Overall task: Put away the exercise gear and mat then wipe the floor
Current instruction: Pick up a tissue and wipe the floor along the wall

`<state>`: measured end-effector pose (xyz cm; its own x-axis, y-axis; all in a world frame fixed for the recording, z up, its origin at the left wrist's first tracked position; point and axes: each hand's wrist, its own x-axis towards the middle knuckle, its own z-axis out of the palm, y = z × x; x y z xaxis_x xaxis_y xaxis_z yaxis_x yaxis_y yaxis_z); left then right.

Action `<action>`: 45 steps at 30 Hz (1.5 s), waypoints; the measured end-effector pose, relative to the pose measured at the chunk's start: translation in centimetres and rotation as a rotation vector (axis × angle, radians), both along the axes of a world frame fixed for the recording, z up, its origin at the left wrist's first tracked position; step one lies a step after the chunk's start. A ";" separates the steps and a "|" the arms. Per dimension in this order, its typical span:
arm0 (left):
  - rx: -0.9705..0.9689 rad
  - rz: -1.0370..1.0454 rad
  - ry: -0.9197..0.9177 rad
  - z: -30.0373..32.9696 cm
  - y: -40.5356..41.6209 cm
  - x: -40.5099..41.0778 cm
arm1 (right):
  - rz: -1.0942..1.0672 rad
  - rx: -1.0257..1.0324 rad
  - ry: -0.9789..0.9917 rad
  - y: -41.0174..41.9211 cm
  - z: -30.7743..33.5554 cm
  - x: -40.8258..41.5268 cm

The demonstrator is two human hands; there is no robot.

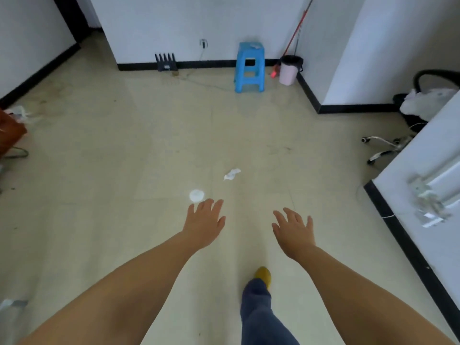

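- Reaching forward over the floor, both arms out, left hand and right hand spread with relaxed fingers, holding nothing.
- Saw no mat or exercise gear anywhere; judged the wiping stage the step in hand.
- Lay ahead: crumpled tissue, just beyond the hands, and white round patch touching the left fingertips' line.
- Best done by pinching up the tissue first, then pressing flat and wiping across the patch.
- Stood against the far wall, well apart: blue stool, pink bin.
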<state>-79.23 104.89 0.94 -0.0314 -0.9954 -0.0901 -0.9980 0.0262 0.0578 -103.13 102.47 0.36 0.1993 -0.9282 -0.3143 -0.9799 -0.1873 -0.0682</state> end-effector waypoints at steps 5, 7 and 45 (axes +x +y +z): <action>0.003 0.037 0.064 -0.8 -14.7 -0.5 | 0.021 0.023 -0.006 -15.0 0.2 -0.2; -0.009 0.057 0.062 -0.5 -19.8 -1.0 | 0.048 0.001 0.004 -20.3 0.8 -0.9; 0.144 0.078 0.097 1.1 -122.1 9.0 | 0.017 0.005 0.034 -122.9 2.4 8.1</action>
